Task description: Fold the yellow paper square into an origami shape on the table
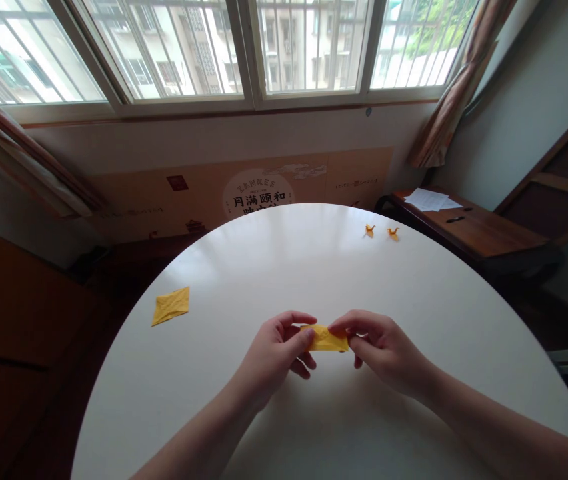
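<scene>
Barred windows (311,50) above a pale wall (214,138), patterned curtains (457,103) either side, apparently dark floor (61,407) below.

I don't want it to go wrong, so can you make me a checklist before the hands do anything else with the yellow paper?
Left hand holds one end of the folded paper: ok.
Right hand holds the other end: ok.
Folded paper's edges lined up: cannot tell, fingers cover both ends.
Other yellow sheet on the table smooth: not ok, wrinkled.
Two little birds clear of both hands: ok.
</scene>
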The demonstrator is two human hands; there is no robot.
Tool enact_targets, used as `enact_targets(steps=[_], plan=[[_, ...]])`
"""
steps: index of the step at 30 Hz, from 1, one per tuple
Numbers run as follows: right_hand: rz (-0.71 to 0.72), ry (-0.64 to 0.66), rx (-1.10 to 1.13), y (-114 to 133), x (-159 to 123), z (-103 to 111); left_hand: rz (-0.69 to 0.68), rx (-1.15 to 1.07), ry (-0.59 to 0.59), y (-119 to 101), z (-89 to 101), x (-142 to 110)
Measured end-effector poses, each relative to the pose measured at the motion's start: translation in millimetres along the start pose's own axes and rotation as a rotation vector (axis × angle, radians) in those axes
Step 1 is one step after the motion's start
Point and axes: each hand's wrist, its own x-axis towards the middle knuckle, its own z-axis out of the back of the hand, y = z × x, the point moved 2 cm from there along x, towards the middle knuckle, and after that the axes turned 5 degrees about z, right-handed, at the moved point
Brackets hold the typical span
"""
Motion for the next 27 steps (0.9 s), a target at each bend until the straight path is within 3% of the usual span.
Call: enact_targets(steps=[6,12,17,20,27], plan=[[-0.033,0.014,0.116,-2,1,2,-0.114,0.197,-0.026,3,-1.2,-1],[-0.07,0.15,-0.052,2,-2,-6,-0.284,0.367,-0.033,7,-2.6,-6],[-0.061,0.16,-0.073,2,-3,-10,-0.38,0.457,-0.081,5,-1.5,-10],[-0.047,0.176,-0.04,4,-3,-11,-0.374,0.388,-0.076,1,-2.1,-12],[-0.126,0.124,0.124,5,-3,-10,-0.209,0.176,-0.023,0,-1.8,-7]])
